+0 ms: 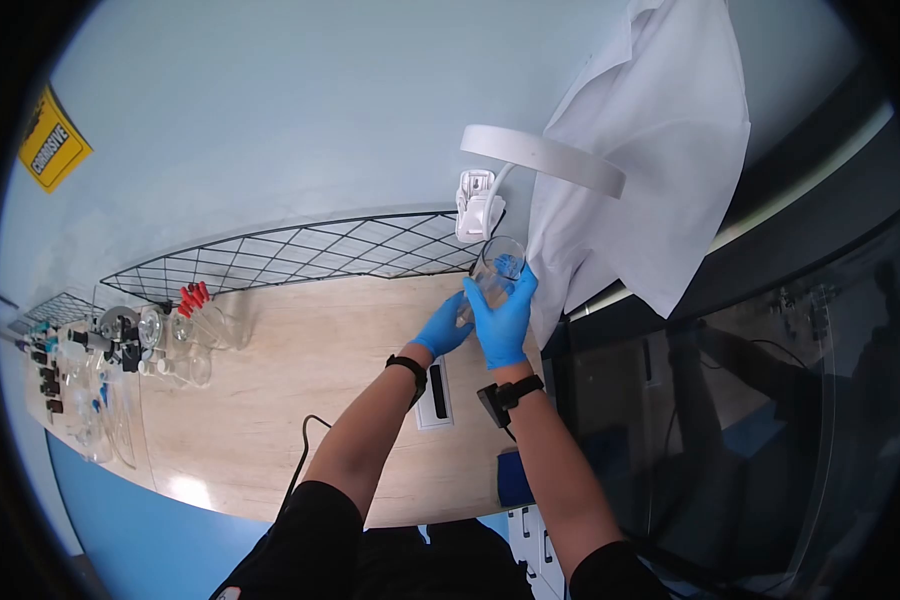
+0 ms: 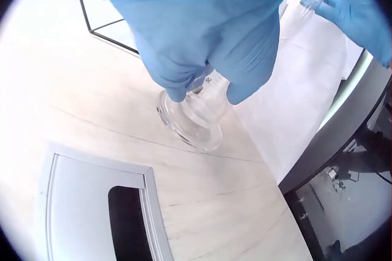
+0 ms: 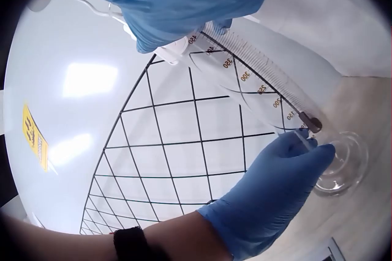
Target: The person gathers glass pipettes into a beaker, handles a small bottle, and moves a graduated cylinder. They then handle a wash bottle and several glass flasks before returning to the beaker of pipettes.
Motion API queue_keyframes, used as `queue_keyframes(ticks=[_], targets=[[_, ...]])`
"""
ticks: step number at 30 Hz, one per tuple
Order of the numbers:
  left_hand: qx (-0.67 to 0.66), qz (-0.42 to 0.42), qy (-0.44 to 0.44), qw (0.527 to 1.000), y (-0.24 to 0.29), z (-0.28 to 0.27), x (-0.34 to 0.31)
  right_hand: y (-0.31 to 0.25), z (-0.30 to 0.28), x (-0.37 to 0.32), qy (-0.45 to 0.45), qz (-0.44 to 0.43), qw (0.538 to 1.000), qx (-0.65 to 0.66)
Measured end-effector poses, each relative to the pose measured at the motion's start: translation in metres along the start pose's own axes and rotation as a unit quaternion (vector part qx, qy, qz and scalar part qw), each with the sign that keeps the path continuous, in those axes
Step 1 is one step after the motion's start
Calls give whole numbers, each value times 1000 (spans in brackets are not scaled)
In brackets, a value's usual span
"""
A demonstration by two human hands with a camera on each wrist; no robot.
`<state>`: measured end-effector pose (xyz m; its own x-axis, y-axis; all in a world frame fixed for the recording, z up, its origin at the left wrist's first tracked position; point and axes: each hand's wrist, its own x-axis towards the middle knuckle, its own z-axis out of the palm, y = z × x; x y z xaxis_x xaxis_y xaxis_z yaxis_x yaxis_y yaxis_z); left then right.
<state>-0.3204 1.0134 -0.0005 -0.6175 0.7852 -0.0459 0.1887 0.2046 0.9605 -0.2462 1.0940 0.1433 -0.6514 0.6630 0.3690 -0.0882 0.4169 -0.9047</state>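
Observation:
A clear graduated cylinder [image 1: 484, 274] with a scale in brown figures leans at a slant between my two blue-gloved hands. My left hand [image 1: 446, 325] grips it low down, thumb and fingers round the glass just above its round flared foot [image 2: 190, 123]. Higher up, my right hand [image 1: 503, 320] holds the tube near its mouth, with gloved fingers showing through the glass. In the right wrist view a thin dark line with a thick brown end [image 3: 311, 121] runs along the cylinder. The foot is close over the wooden bench top [image 1: 350, 350].
A black wire rack [image 1: 300, 250] runs along the wall. A white ring lamp [image 1: 545, 160] and a draped white cloth [image 1: 650, 150] are above and right of the hands. Glassware [image 1: 200, 365] and a microscope [image 1: 120, 335] stand at left. A dark glossy panel [image 1: 710, 420] borders the right.

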Motion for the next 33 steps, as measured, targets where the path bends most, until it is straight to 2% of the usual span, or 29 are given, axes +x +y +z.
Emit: queue_keyframes(ticks=[2,4,5,7,8,10,11,12,14,16,18,19,21,22,23,25,28,29,31,32,33], targets=[[-2,-28,-8,1000,14,-1,-1,4,4,0,36,-2,999,-4],[-5,35,31,999,-1,8,-1,0,5,-1,47,9,999,-8],[-4,36,33,999,-20,13,2,-2,5,-1,57,21,998,-14],[12,57,97,994,-59,23,2,0,8,-1,69,11,997,-18],[14,55,98,994,-52,20,-12,0,9,-3,83,5,996,-24],[-35,-12,137,990,-15,6,-55,-3,4,-14,86,-17,994,-68],[-29,-12,144,989,-5,-2,-80,-5,-2,-24,92,-40,988,-115],[-23,-10,151,988,-1,-11,-108,-3,-7,-39,91,-39,989,-109],[-74,-24,185,980,-8,-22,-178,14,-20,-85,78,-14,990,-115],[-23,-81,223,971,-13,-31,-262,39,-37,-141,-51,65,994,-74],[96,-130,239,957,-22,-36,-351,60,-46,-189,-242,144,954,-106],[160,-133,231,950,-32,-37,-397,64,-49,-213,-247,144,953,-99],[267,-112,205,935,-37,-35,-480,69,-51,-253,-351,20,895,-276],[267,-149,202,930,-30,-31,-514,74,-57,-269,-377,4,879,-293],[261,-190,204,924,-24,-25,-545,72,-60,-278,-381,-1,879,-288],[279,-220,233,905,-32,-7,-605,66,-64,-290,-394,-46,831,-390],[244,-354,289,855,-61,35,-692,71,-62,-294,-384,-55,825,-411],[215,-388,312,840,-71,46,-721,72,-62,-294,-378,-86,829,-402],[77,-513,310,797,-88,67,-774,73,-61,-294,-383,-97,835,-382],[64,-520,352,776,-96,78,-801,84,-61,-298,-381,-101,827,-401],[-29,-559,324,763,-104,91,-826,68,-58,-298,-385,-43,821,-420]])
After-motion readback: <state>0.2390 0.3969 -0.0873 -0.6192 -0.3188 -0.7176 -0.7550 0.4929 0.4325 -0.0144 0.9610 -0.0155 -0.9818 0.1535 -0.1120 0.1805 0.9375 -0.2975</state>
